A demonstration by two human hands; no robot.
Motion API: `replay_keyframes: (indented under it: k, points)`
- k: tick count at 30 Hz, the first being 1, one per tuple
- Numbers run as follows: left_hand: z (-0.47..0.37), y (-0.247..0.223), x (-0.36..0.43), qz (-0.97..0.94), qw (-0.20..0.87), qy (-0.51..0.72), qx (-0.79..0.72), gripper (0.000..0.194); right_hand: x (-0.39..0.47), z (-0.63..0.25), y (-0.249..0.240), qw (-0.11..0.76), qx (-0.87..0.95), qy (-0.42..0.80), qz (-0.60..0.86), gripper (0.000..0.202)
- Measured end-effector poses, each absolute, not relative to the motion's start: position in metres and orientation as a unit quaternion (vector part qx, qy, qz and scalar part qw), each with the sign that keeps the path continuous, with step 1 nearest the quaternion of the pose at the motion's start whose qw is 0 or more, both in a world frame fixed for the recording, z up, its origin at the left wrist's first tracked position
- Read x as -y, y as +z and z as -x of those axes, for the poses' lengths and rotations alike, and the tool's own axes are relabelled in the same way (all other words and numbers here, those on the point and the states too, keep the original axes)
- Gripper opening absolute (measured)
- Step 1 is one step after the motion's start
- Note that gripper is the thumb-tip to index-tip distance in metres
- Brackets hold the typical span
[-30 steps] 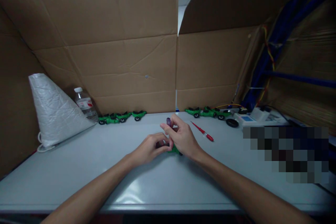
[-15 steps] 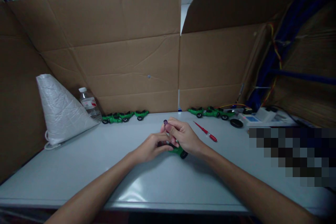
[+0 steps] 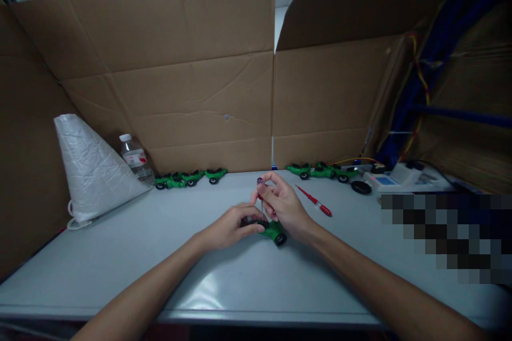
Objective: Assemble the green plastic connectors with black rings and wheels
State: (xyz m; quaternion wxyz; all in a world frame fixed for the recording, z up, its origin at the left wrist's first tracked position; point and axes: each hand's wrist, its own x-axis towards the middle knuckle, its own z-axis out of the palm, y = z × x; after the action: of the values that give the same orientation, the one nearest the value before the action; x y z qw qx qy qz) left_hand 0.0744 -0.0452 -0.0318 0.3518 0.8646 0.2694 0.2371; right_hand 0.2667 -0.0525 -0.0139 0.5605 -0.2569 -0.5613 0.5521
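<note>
My left hand [image 3: 232, 225] is closed round a green toy car [image 3: 272, 232], keeping it on the table; the fingers cover much of its body and one black wheel shows at the near right end. Above the car, my right hand [image 3: 282, 200] pinches a small screwdriver [image 3: 260, 186] by its dark reddish handle. The thin shaft stands nearly upright, its lower end at the top of the car; the tip itself is too small to make out. A second, red screwdriver [image 3: 316, 202] lies on the table to the right of my right hand.
Several green toy cars [image 3: 216, 175] stand along the cardboard wall [image 3: 208, 85], with more cars [image 3: 322, 170] at the back right. A black ring [image 3: 361, 187] lies near a white power strip [image 3: 400, 180]. At left are a water bottle [image 3: 136, 157] and a silvery bag [image 3: 94, 176].
My right hand has shifted slightly right and its fingers have loosened a little, showing more of the screwdriver's shaft. My left hand and the car stay nearly in place.
</note>
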Motion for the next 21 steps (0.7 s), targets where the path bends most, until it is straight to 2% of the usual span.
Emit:
replay_keyframes:
  k: [7,21]
  points:
    - [-0.0761,-0.0334,0.0452,-0.857,0.375,0.246,-0.253,0.028,0.0569,-0.2654,-0.0095,0.53,0.538,0.614,0.23,0.057]
    - [-0.074,-0.0311,0.0447,-0.861,0.358,0.231,-0.276,0.029,0.0518,-0.2682,-0.0115,0.531,0.554,0.592,0.247,0.058]
